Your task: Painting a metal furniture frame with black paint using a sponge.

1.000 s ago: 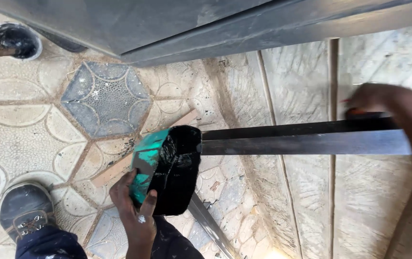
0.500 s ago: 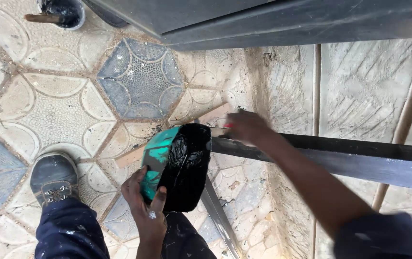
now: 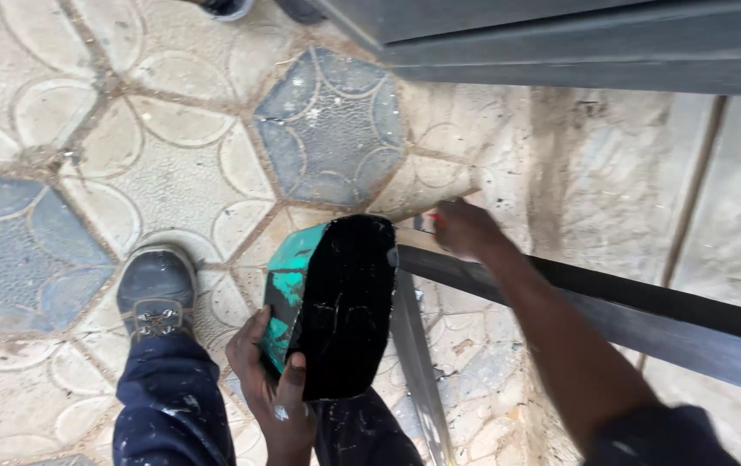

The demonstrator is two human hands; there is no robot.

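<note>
My left hand (image 3: 271,393) grips a cut-open green container (image 3: 331,302) whose inside is coated with black paint; it is held tilted above my knee. My right hand (image 3: 465,226) reaches past the container's top edge to the end of a dark painted metal bar (image 3: 646,319). Its fingers are closed around something small with a red tip, mostly hidden by the hand. The bar runs from the container's right side out toward the lower right.
Hexagonal patterned paving (image 3: 129,164) covers the ground. My left shoe (image 3: 156,289) stands on it. A grey metal frame (image 3: 577,43) spans the top right. A second thin metal bar (image 3: 418,362) runs downward beneath the container. A rough stone wall (image 3: 612,181) lies behind the bars.
My right hand slid along the bar from its far right end to the end by the container. The view shifted down and left; the left hand kept its hold.
</note>
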